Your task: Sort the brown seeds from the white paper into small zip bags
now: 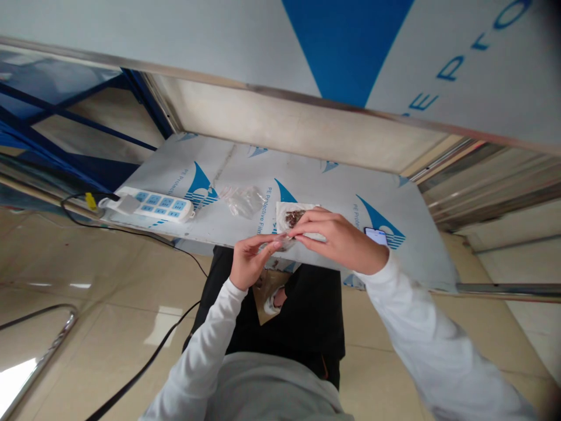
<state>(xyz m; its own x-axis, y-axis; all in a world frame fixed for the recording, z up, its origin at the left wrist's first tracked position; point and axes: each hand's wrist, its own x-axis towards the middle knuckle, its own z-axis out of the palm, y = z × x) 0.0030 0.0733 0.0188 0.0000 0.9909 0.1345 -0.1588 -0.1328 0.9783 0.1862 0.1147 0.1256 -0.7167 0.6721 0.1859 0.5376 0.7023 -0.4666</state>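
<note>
Just above the table's near edge, my two hands meet at a small clear plastic bag (287, 244). My left hand (250, 261) pinches the bag's left side between thumb and fingers. From the other side, my right hand (339, 238) has its thumb and fingertips closed at the bag's upper edge. Whether a small part is also between those fingertips cannot be made out. Right behind the bag lies a white tray or wrapper (283, 211) with a heap of small brownish metal pieces (294, 218), partly covered by my right hand. Their exact kind is too small to tell.
Several clear plastic bags (243, 200) lie left of the tray. A white power strip (163, 206) with a plugged-in cord is further left. A phone (376, 236) rests beside my right wrist. The film-covered table (416, 234) sits beneath an overhanging upper shelf (197, 41).
</note>
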